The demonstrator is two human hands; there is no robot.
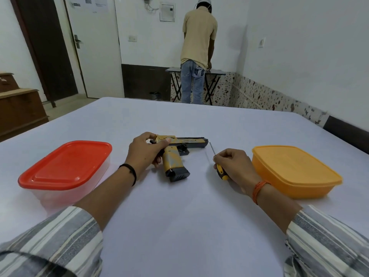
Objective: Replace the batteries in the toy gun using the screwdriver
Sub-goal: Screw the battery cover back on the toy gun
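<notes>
Left hand (144,149) grips toy gun (175,154), barrel rightward.

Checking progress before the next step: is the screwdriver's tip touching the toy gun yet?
No: the screwdriver, held in the right hand, points up beside the toy gun, clear of it.

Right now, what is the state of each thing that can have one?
toy gun: lying on its side, gripped by left hand
screwdriver: held in right hand, tip clear of the gun
red-lidded box: lid on
yellow box: lid on
door: open
</notes>
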